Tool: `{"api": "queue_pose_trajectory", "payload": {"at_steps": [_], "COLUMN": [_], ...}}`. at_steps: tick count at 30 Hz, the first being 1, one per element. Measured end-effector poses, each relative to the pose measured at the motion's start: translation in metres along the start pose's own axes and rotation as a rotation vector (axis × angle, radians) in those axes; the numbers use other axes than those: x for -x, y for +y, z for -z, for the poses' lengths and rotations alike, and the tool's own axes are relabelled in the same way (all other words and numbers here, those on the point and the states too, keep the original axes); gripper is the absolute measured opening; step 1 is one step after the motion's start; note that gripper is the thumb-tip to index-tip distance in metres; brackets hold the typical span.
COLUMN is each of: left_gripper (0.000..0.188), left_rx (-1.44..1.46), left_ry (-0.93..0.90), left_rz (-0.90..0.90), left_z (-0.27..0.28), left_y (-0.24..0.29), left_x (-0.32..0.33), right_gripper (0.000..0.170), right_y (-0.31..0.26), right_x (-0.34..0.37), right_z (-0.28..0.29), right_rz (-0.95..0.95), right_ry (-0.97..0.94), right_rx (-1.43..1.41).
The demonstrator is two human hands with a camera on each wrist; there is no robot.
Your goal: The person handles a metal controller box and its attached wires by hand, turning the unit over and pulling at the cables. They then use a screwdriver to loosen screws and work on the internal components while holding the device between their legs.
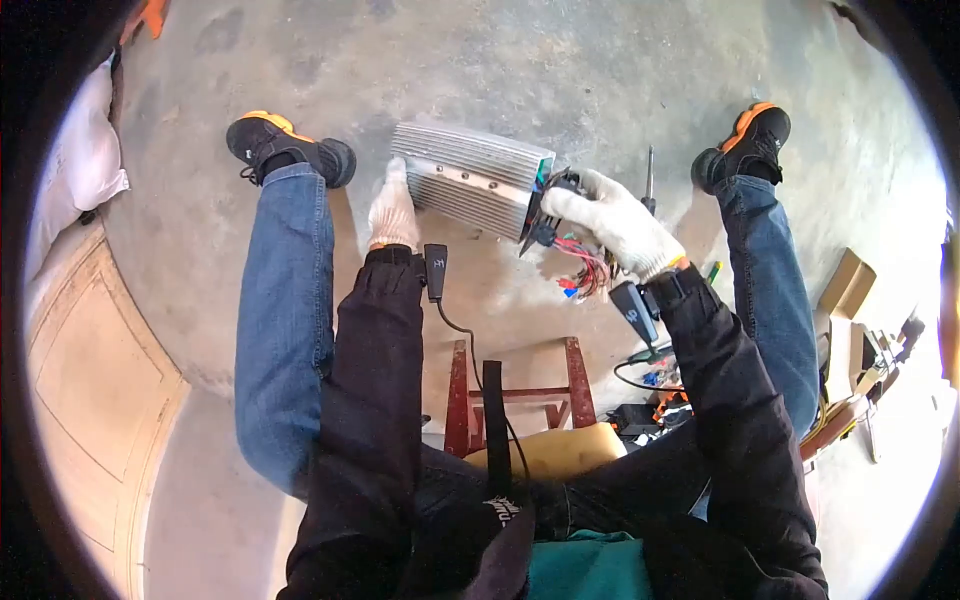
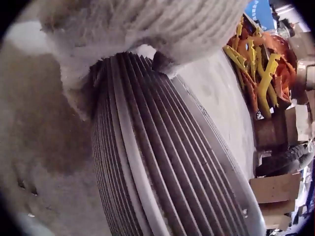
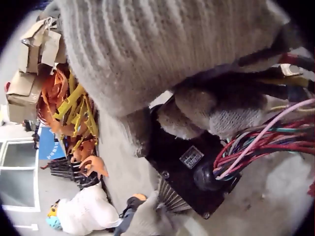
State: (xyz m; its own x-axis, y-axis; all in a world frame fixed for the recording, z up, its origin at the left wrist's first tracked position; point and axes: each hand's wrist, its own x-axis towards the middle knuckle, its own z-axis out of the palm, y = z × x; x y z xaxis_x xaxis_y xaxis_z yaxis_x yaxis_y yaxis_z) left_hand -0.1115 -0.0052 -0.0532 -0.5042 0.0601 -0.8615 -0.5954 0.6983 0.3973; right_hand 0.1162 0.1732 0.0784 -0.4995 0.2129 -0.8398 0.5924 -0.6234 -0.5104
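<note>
A finned silver metal case [image 1: 470, 180] is held up between two white-gloved hands. The left hand [image 1: 394, 210] grips its left end; in the left wrist view the glove [image 2: 142, 29] wraps the end of the ribbed case [image 2: 157, 147]. At the other end, the right hand [image 1: 625, 225] has its thumb and fingers round the black end plate and cables. The right wrist view shows the black end plate [image 3: 197, 162] with a small label, a bundle of coloured wires [image 3: 256, 142] leaving it, and the right glove's fingers [image 3: 192, 110] curled at its edge.
A screwdriver [image 1: 651, 180] lies on the floor beyond the right hand. A red wooden stool frame [image 1: 520, 395] stands between the legs. Open cardboard boxes [image 1: 848, 285] and tools are at the right; white sacks [image 1: 85, 165] lie at the left.
</note>
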Motion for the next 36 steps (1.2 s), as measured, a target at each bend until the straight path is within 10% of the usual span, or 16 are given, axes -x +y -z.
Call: {"api": "queue_pose_trajectory", "payload": {"at_steps": [6, 7, 10, 14, 28, 31, 36], "left_gripper": [0.054, 0.049, 0.043, 0.063, 0.042, 0.040, 0.035], "left_rx": [0.093, -0.209, 0.147, 0.062, 1.271, 1.115, 1.107], "left_ry": [-0.150, -0.176, -0.296, -0.285, -0.807, -0.650, -0.591], "left_rz": [0.010, -0.214, 0.005, -0.198, 0.418, 0.167, 0.259], "left_z": [-0.004, -0.002, -0.011, -0.010, 0.013, 0.004, 0.012], "left_y": [-0.002, -0.003, -0.027, -0.032, -0.016, -0.014, -0.015], "left_x": [0.024, 0.034, 0.018, 0.053, 0.181, 0.174, 0.171], "right_gripper": [0.053, 0.051, 0.049, 0.044, 0.042, 0.048, 0.066], "right_y": [-0.023, -0.028, -0.041, -0.031, -0.014, -0.016, -0.005], "right_x": [0.036, 0.042, 0.058, 0.060, 0.056, 0.058, 0.051], "right_z": [-0.034, -0.041, -0.056, -0.065, -0.095, -0.096, -0.106], "right_rz": [-0.031, -0.025, -0.042, -0.035, 0.020, 0.054, 0.255], "right_ry": [0.037, 0.058, 0.090, 0.108, 0.188, 0.245, 0.575], "right_rx": [-0.016, -0.018, 0.025, 0.080, -0.089, 0.078, 0.652]}}
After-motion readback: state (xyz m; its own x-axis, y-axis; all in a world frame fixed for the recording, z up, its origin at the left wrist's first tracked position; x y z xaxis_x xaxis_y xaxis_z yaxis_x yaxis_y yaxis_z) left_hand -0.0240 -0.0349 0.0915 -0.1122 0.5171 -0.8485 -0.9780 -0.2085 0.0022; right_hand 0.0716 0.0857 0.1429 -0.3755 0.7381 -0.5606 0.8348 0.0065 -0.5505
